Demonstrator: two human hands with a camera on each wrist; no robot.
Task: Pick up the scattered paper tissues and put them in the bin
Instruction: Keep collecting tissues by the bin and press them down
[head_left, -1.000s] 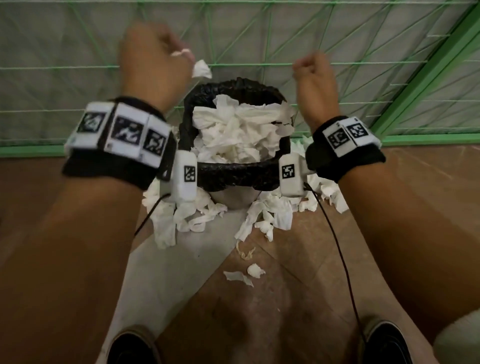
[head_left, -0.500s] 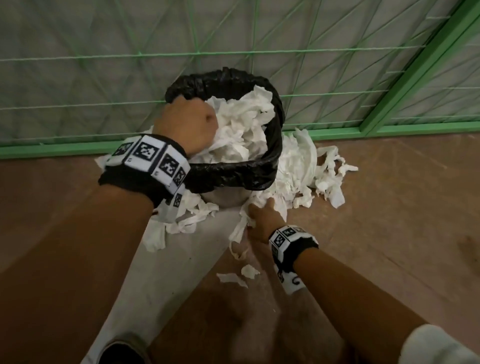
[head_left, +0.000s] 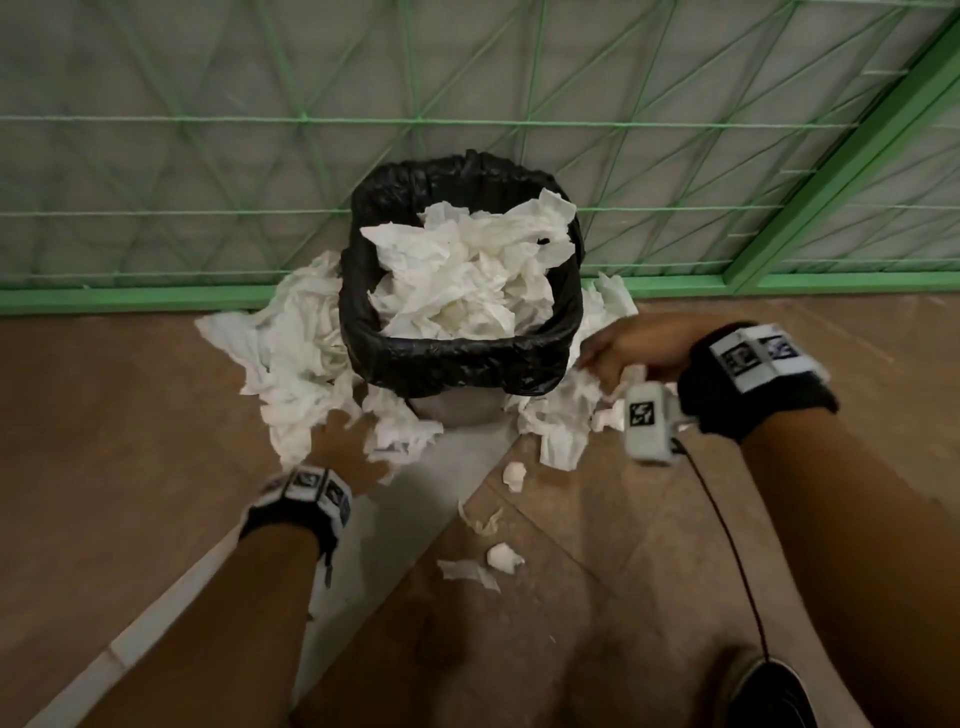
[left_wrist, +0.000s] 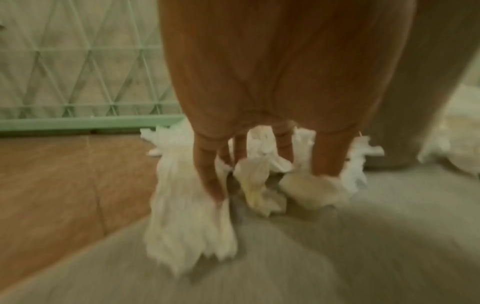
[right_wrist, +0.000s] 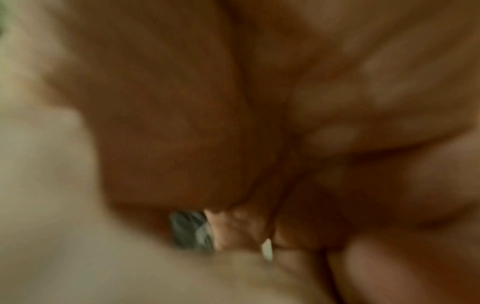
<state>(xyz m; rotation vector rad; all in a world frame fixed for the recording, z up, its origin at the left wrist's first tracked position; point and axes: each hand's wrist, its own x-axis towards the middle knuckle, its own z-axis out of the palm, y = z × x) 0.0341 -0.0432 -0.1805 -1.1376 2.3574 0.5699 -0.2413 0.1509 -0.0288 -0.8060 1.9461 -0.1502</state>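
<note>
The bin (head_left: 457, 358), lined with a black bag, stands against the fence and is heaped with white tissues (head_left: 467, 270). More tissues lie around its foot: a big pile on the left (head_left: 296, 358) and a smaller one on the right (head_left: 561, 415). My left hand (head_left: 353, 431) is low on the left pile. In the left wrist view its fingers (left_wrist: 207, 174) reach straight down and touch the crumpled tissues (left_wrist: 189, 222). My right hand (head_left: 608, 358) hovers beside the bin's right rim, fingers curled, with white tissue (head_left: 631, 376) showing under the palm. The right wrist view is blurred.
A green mesh fence (head_left: 519, 119) with a green base rail (head_left: 130, 299) runs behind the bin. Small tissue scraps (head_left: 504, 556) lie on the brown floor in front. A grey floor strip (head_left: 415, 519) runs diagonally. A black shoe (head_left: 769, 691) is at bottom right.
My left hand came out of the bin and dropped to the left pile. My right hand rose from the floor tissues to the bin's right rim.
</note>
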